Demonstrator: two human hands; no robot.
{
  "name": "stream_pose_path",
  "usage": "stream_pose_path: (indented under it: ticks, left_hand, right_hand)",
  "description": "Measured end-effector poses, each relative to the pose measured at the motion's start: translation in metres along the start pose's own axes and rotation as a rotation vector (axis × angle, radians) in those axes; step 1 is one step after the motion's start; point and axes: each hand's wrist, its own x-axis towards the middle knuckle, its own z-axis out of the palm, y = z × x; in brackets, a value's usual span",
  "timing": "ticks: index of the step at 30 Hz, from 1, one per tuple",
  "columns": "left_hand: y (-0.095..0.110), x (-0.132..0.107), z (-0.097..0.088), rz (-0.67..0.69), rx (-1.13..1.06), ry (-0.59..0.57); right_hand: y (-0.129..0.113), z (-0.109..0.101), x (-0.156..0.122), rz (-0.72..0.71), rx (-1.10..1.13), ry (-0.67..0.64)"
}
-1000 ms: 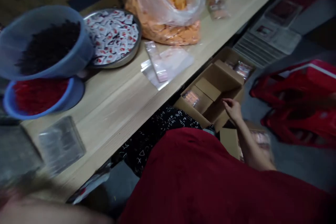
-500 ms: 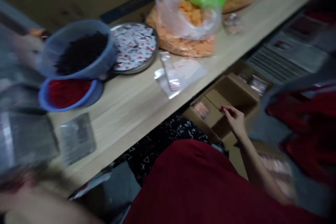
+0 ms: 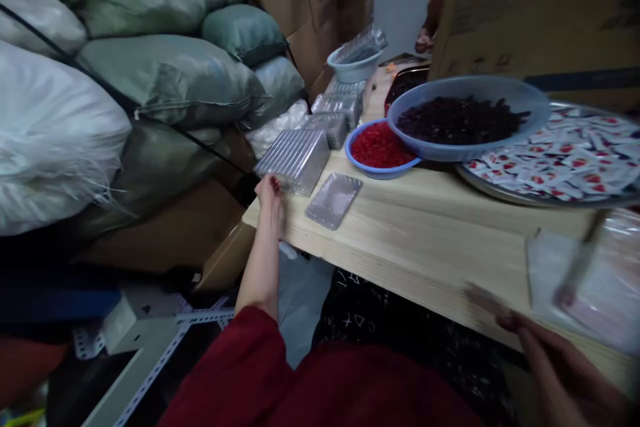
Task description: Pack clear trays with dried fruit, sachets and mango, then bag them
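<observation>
At the table's left end, my left hand (image 3: 269, 190) is at the near corner of a stack of clear ribbed plastic trays (image 3: 295, 157). Its fingers are curled; whether they grip a tray is hidden. A single clear plastic tray (image 3: 334, 201) lies flat on the wood just right of that stack. Lower right, my right hand (image 3: 565, 363) is smeared by motion over the table's front edge, thumb and finger pinched together. A thin blurred thing sticks out from the pinch, too smeared to name. Clear plastic bags (image 3: 600, 280) lie beyond this hand.
A blue bowl of red pieces (image 3: 383, 147) stands mid-table. A larger bowl of dark pieces (image 3: 463, 117) overlaps a round tray of small white packets (image 3: 575, 160). More tray stacks (image 3: 337, 107) line the far side. Filled sacks (image 3: 170, 77) are piled left.
The view has swung left. My left hand, blurred at the lower left before, is now at the tray stack. My right hand has moved from above the open cardboard box to the table's edge.
</observation>
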Motion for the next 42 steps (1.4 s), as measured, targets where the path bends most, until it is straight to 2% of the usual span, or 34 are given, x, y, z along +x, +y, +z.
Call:
stream_pose_path:
  ticks: [2, 4, 6, 8, 11, 13, 15, 17, 19, 20, 22, 24, 26, 28, 30, 31, 34, 35, 37, 38, 40, 42]
  left_hand:
    - [-0.003, 0.000, -0.006, -0.012, -0.055, -0.030]
    - [-0.004, -0.004, -0.015, -0.015, -0.109, -0.059]
    - [-0.002, -0.010, -0.025, -0.006, -0.158, -0.075]
    - [0.005, -0.020, -0.035, 0.012, -0.196, -0.076]
    - [0.025, -0.050, -0.046, 0.117, -0.224, -0.143]
    - [0.037, -0.087, -0.047, 0.220, -0.197, -0.279]
    - [0.040, -0.136, -0.043, 0.235, -0.131, -0.428]
    - [0.029, -0.192, -0.037, 0.151, -0.070, -0.562]
    - [0.007, -0.245, -0.032, 0.002, 0.002, -0.724]
    - [-0.006, -0.269, -0.031, -0.073, 0.031, -0.792]
    - [-0.033, -0.306, -0.032, -0.205, 0.091, -0.906]
    - [-0.053, -0.322, -0.037, -0.290, 0.173, -0.997]
    - [-0.065, -0.314, -0.040, -0.337, 0.301, -1.124]
    - [-0.066, -0.285, -0.037, -0.349, 0.463, -1.257]
    - [-0.057, -0.244, -0.023, -0.235, 0.579, -1.259]
    - [-0.049, -0.223, -0.011, -0.111, 0.607, -1.194]
    - [-0.022, -0.169, 0.048, 0.413, 0.614, -0.906]
    - [-0.015, -0.156, 0.073, 0.546, 0.623, -0.869]
    - [-0.009, -0.138, 0.128, 0.727, 0.749, -0.891]
    - [-0.010, -0.133, 0.153, 0.774, 0.880, -0.922]
    - [-0.017, -0.127, 0.196, 0.753, 1.214, -0.997]
    - [-0.026, -0.124, 0.222, 0.677, 1.488, -1.056]
  right_hand:
    - [-0.040, 0.023, -0.006, 0.122, 0.020, -0.082]
    - [-0.062, 0.036, -0.008, 0.154, 0.055, -0.154]
    - [-0.064, 0.041, -0.007, 0.141, 0.088, -0.201]
    - [-0.053, 0.041, -0.004, 0.141, 0.101, -0.212]
    - [-0.039, 0.043, 0.002, 0.177, 0.119, -0.200]
    - [-0.040, 0.052, 0.004, 0.231, 0.177, -0.231]
    - [-0.051, 0.066, 0.003, 0.306, 0.293, -0.334]
    - [-0.067, 0.084, 0.003, 0.378, 0.478, -0.484]
    - [-0.080, 0.099, 0.007, 0.441, 0.683, -0.575]
    - [-0.083, 0.105, 0.012, 0.462, 0.750, -0.560]
    - [-0.081, 0.108, 0.027, 0.480, 0.778, -0.404]
    - [-0.069, 0.103, 0.045, 0.470, 0.715, -0.236]
    - [-0.051, 0.092, 0.061, 0.450, 0.640, -0.158]
    - [-0.034, 0.084, 0.073, 0.420, 0.573, -0.137]
    - [-0.020, 0.081, 0.081, 0.365, 0.492, -0.125]
    - [-0.014, 0.082, 0.084, 0.318, 0.434, -0.117]
    - [-0.005, 0.088, 0.088, 0.119, 0.189, -0.078]
    - [-0.003, 0.091, 0.088, 0.044, 0.100, -0.056]
    - [-0.003, 0.096, 0.088, -0.086, -0.051, -0.018]
    - [-0.002, 0.098, 0.088, -0.135, -0.103, -0.006]
    - [-0.002, 0.101, 0.088, -0.205, -0.166, 0.018]
    - [-0.003, 0.103, 0.087, -0.245, -0.187, 0.047]
